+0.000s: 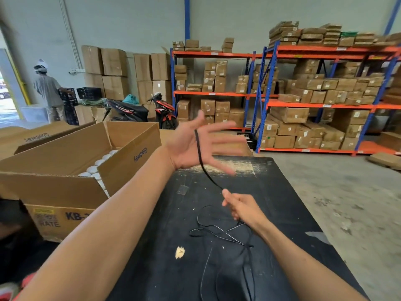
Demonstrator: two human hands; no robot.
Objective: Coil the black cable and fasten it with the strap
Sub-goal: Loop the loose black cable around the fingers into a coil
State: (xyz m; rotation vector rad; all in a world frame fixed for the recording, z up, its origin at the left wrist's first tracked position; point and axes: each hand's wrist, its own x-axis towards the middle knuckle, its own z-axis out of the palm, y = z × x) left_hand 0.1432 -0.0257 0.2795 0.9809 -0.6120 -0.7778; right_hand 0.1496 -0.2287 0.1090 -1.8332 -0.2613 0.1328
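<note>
The left hand (195, 146), fingers spread, carries the black cable (200, 157) across its palm above the counter (282, 203) far edge; the right hand (240, 207) pinches it lower, slack tangled mid-counter.

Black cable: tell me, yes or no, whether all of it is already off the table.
No: the black cable crosses the open left hand, but loose loops lie on the black table below the right hand.

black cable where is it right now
In the head view, the black cable runs from the open left hand down to the right hand, with the rest lying loose on the black table below.
</note>
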